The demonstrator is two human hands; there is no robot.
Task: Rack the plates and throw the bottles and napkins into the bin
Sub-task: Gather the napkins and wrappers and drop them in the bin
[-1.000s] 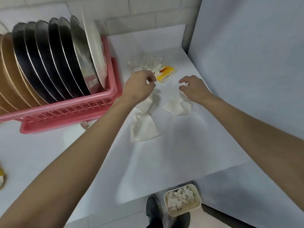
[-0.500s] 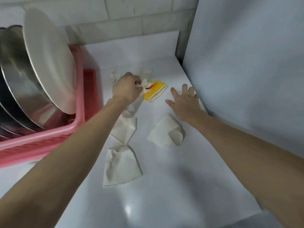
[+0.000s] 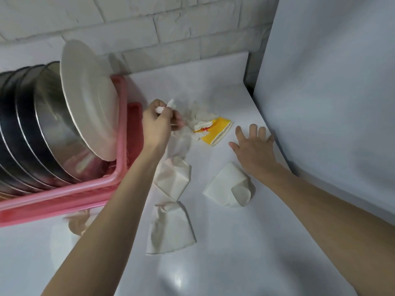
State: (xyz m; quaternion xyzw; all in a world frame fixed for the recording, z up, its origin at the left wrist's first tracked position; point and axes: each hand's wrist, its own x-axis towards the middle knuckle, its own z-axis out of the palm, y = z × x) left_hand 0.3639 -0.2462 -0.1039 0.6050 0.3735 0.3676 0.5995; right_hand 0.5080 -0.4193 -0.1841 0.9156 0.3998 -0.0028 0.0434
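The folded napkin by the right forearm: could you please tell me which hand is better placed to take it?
Probably the right. The right hand lies open and empty just beyond the folded napkin, while the left hand is pinching a crumpled napkin farther left.

White brick wall (image 3: 171, 24) behind; white tabletop (image 3: 245, 242); grey-white panel (image 3: 331, 82) at right.

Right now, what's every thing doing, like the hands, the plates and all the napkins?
Left hand: fingers pinch a crumpled napkin scrap.
Right hand: open, fingers spread, holding nothing.
White plate: racked on edge, leaning.
Metal plates: racked on edge.
Pink rack: holding the plates.
Folded napkins: three, loose on the table.
Yellow packet: flattened, lying down.
Napkin pile: crumpled, touching the yellow packet.
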